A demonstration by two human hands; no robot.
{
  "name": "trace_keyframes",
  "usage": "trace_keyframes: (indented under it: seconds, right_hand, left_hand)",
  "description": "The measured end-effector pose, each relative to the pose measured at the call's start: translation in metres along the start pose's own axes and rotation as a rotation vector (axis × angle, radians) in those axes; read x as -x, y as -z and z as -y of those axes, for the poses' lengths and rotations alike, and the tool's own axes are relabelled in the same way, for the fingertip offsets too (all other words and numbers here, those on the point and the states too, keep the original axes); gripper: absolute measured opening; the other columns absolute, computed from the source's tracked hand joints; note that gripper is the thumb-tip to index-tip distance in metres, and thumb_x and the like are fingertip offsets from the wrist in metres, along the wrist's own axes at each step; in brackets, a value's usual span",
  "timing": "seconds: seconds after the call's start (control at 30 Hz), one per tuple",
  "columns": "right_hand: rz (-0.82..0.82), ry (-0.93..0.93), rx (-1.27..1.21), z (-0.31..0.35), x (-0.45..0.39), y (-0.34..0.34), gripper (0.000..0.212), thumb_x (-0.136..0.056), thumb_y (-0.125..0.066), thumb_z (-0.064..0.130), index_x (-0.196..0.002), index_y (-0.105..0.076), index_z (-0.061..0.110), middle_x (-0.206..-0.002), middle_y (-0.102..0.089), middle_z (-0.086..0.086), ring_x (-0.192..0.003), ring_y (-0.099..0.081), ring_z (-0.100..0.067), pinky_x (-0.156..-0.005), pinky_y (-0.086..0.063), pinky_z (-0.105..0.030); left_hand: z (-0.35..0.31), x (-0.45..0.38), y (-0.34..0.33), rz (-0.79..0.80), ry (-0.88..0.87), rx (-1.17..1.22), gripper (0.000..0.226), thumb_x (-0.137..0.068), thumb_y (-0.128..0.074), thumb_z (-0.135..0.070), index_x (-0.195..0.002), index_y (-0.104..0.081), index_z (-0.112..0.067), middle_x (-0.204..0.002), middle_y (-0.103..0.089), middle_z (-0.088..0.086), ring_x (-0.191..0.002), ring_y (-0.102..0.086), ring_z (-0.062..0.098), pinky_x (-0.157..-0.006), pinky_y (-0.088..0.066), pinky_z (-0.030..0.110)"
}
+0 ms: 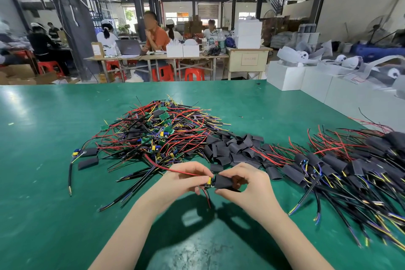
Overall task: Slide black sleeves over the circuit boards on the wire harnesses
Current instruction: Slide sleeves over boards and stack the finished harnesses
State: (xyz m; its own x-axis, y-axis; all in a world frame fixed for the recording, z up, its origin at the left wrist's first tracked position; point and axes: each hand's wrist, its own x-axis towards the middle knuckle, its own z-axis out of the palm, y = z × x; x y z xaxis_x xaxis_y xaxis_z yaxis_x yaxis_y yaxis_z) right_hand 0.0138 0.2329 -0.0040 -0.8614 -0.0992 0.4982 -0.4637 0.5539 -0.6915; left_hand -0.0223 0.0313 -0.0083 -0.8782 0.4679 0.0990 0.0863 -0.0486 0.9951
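1. I see both hands raised just above the green table [54, 182], near its front edge, meeting at the centre of the view.
2. My left hand [184, 178] has its fingers curled round a small circuit board [210, 182]. The board's yellow part and green edge show between the fingertips. A red wire [175, 170] runs from the board up and left over the hand into the heap behind, and a red and a black lead hang below the board.
3. My right hand [247, 184] pinches a black sleeve [224, 181] between thumb and fingers. The sleeve's left mouth sits at the board's right end. I cannot tell how far the board has entered.
4. Unsleeved wire harnesses [157, 136] lie in a tangled heap behind the hands, left of centre, with green boards and red, black, yellow and purple wires mixed together.
5. Loose sleeves [232, 149] lie in a pile just right of that heap, touching its edge, directly behind my right hand.
6. Two stray sleeves [87, 159] lie at the heap's left side, one of them beside a lone board with a ring terminal.
7. Sleeved harnesses [341, 166] lie in a row at the right, black covers toward the back, cable ends fanned toward the front right corner.
8. White boxes [306, 81] stand along the far right edge of the table.
9. Beyond the table, people sit at desks among red stools [194, 74].
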Motion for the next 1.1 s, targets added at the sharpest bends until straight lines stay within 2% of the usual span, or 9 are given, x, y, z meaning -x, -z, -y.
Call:
trace_keyframes:
  seconds: [0.1,0.4,0.53,0.67,0.8,0.97,1.1]
  right_hand:
    - [0.005,0.012,0.003,-0.0008,0.0006,-0.0005,0.033,-0.058,-0.089,0.016,-0.088,-0.077,0.024,-0.077,-0.065,0.006,-0.067,-0.057,-0.01,-0.065,-0.049,-0.024]
    - [-0.002,0.153,0.114,0.0034,0.0023,-0.0034,0.031,-0.061,-0.085,0.015,-0.09,-0.074,0.018,-0.077,-0.062,0.006,-0.065,-0.051,-0.004,-0.063,-0.047,-0.02]
    - [0.018,0.065,0.005,0.0017,0.0019,-0.0009,0.029,-0.06,-0.087,0.015,-0.086,-0.076,0.02,-0.077,-0.065,0.005,-0.065,-0.058,-0.01,-0.064,-0.051,-0.027]
    - [0.01,-0.024,-0.096,0.0021,0.0017,-0.0022,0.027,-0.057,-0.09,0.017,-0.079,-0.076,0.022,-0.073,-0.067,0.005,-0.062,-0.061,-0.009,-0.064,-0.053,-0.028]
    - [-0.025,-0.052,-0.094,0.0049,0.0028,-0.0065,0.027,-0.056,-0.089,0.019,-0.071,-0.072,0.033,-0.07,-0.067,0.007,-0.063,-0.062,-0.011,-0.065,-0.053,-0.037]
    - [-0.025,0.025,0.017,0.0039,0.0029,-0.0063,0.028,-0.057,-0.087,0.014,-0.081,-0.075,0.02,-0.073,-0.063,0.007,-0.064,-0.057,-0.009,-0.064,-0.05,-0.033]
    - [-0.036,0.009,0.038,0.003,0.0029,-0.0061,0.028,-0.057,-0.089,0.017,-0.082,-0.076,0.02,-0.073,-0.063,0.007,-0.063,-0.057,-0.008,-0.063,-0.051,-0.033]
  left_hand:
    - [0.0007,0.0004,-0.0015,-0.016,-0.031,0.015,0.014,-0.077,-0.07,-0.009,-0.089,-0.072,-0.003,-0.088,-0.065,0.016,-0.075,-0.056,0.022,-0.07,-0.051,0.028]
    - [0.004,-0.0014,-0.0002,-0.081,-0.01,0.188,0.008,-0.073,-0.077,-0.007,-0.08,-0.076,-0.011,-0.082,-0.071,0.009,-0.068,-0.064,0.016,-0.066,-0.054,0.023]
    - [0.0051,-0.001,0.0011,-0.072,-0.038,0.097,0.011,-0.072,-0.076,-0.007,-0.082,-0.075,-0.011,-0.082,-0.071,0.009,-0.071,-0.064,0.016,-0.07,-0.053,0.023]
    - [0.0036,-0.0023,0.0043,-0.113,-0.051,0.057,0.016,-0.067,-0.079,-0.011,-0.083,-0.077,-0.011,-0.085,-0.072,0.011,-0.074,-0.065,0.015,-0.07,-0.053,0.023]
    - [0.0045,-0.0032,0.0057,-0.125,-0.028,0.044,0.013,-0.07,-0.077,-0.013,-0.083,-0.078,-0.011,-0.083,-0.073,0.01,-0.074,-0.066,0.014,-0.067,-0.053,0.023]
    - [0.0074,-0.0031,0.0049,-0.074,0.039,0.11,0.012,-0.076,-0.076,-0.011,-0.087,-0.075,-0.007,-0.085,-0.069,0.011,-0.073,-0.063,0.016,-0.066,-0.053,0.023]
    - [0.0061,-0.0014,0.0039,-0.013,-0.024,-0.082,0.015,-0.079,-0.073,-0.013,-0.091,-0.071,-0.006,-0.088,-0.066,0.009,-0.077,-0.059,0.015,-0.073,-0.05,0.025]
